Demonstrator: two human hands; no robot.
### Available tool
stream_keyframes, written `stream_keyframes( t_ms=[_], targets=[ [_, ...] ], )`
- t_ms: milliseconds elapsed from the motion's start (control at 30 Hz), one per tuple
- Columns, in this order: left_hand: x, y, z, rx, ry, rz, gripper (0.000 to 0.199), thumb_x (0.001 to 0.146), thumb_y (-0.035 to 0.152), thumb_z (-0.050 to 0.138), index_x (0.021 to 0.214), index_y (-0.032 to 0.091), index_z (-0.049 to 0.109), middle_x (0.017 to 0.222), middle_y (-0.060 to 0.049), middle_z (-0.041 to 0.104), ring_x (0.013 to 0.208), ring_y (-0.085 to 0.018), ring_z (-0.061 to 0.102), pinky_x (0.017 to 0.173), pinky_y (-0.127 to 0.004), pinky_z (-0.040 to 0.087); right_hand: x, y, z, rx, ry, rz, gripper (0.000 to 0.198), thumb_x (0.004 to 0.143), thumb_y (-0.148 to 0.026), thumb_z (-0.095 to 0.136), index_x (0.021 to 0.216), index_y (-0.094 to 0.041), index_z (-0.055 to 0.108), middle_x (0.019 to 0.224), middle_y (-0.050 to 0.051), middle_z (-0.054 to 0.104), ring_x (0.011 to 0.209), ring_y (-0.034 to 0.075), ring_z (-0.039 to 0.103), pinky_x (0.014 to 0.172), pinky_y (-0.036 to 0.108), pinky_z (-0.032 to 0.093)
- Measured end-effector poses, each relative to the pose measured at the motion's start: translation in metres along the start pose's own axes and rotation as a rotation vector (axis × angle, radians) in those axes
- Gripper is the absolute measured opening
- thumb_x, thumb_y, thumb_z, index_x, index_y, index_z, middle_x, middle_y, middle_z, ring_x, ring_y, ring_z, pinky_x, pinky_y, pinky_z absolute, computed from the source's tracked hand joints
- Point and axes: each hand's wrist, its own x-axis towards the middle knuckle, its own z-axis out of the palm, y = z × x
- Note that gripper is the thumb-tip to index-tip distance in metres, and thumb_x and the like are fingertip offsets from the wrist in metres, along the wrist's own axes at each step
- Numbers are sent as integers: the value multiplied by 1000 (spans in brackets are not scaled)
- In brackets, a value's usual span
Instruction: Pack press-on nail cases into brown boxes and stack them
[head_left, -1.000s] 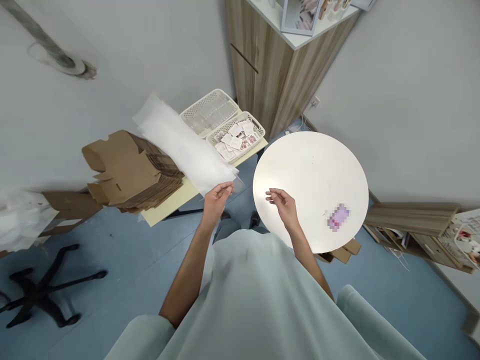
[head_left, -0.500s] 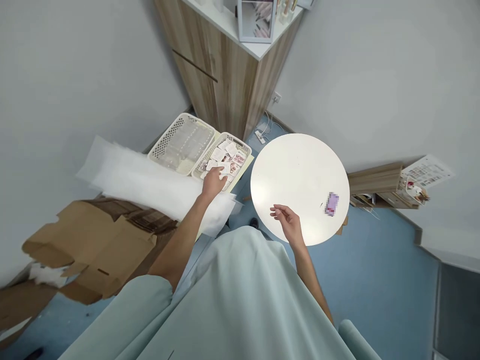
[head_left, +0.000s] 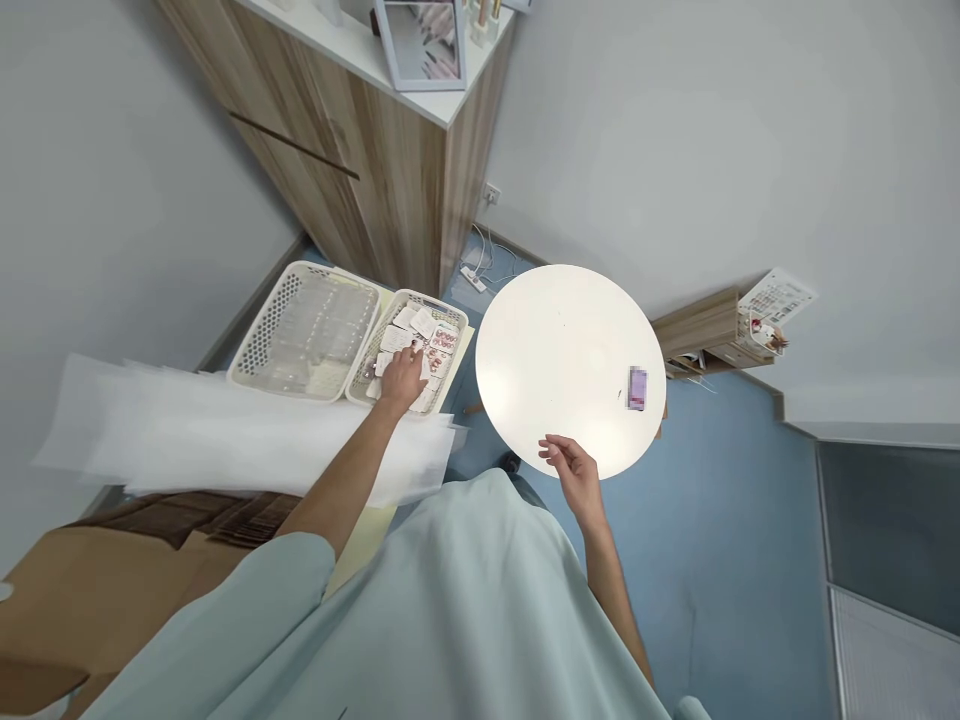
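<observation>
readable text: none | cards (head_left: 424, 322): print too small | sheet (head_left: 776, 297): marks too small

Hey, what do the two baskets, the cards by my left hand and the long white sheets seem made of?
Baskets: likely molded plastic, satin cream, with regular holes. Cards: probably matte paper or cardstock, flat and printed. Sheets: perhaps plastic film or thin foam, milky with translucent edges.

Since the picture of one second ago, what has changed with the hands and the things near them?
The left hand moved forward from the end of the white sheets to the basket, its fingers on the cards; I cannot tell if it grips one. The right hand stays empty at the round table's near edge; the purple object stays there.
</observation>
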Motion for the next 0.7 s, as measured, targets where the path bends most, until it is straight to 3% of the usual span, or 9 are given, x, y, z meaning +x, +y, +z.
stream_keyframes(
  t_ms=[133,200,300,367,433,533,700],
  targets=[
    [0,10,-10,87,-61,-69,66,83,28,82,143,7,65,152,-33,54,147,-51,47,119,-57,46,11,-2,-7,5,-62,-31,45,100,-65,74,121,-26,80,124,12,85,107,29,83,100,49,67],
    [-3,18,-20,53,-24,-112,67,81,27,82,142,6,66,150,-32,55,148,-51,48,120,-57,46,19,-2,-12,9,-102,-49,47,101,-65,73,123,-24,80,125,13,84,109,29,82,102,49,66],
    [-12,39,-34,-140,138,-190,72,78,36,89,142,10,70,149,-26,58,146,-48,51,124,-57,45,33,0,-24,22,-169,-79,45,102,-64,73,123,-25,80,126,12,84,108,28,82,104,49,64],
    [-22,61,-41,-414,202,-217,77,74,45,94,140,14,72,148,-22,63,139,-43,59,122,-55,48,45,1,-32,36,-214,-99,43,102,-63,73,123,-26,81,125,11,85,108,28,82,105,49,63],
    [-34,90,-43,-804,115,-198,78,72,53,96,137,16,75,143,-18,70,131,-38,66,116,-51,53,56,1,-40,51,-255,-116,43,101,-63,75,122,-26,81,123,10,85,107,27,82,104,47,63],
    [-58,139,-34,-1299,-156,-84,75,72,61,97,127,14,80,129,-19,79,129,-38,70,112,-48,56,71,-2,-49,79,-306,-114,46,97,-65,78,118,-25,81,119,10,85,103,25,82,100,44,63],
    [-96,216,-1,-1599,-405,11,75,75,65,95,128,14,83,123,-20,83,130,-42,74,114,-51,56,84,-2,-65,151,-402,-20,55,88,-75,82,106,-23,82,107,9,85,90,21,80,83,34,63]
  ],
)
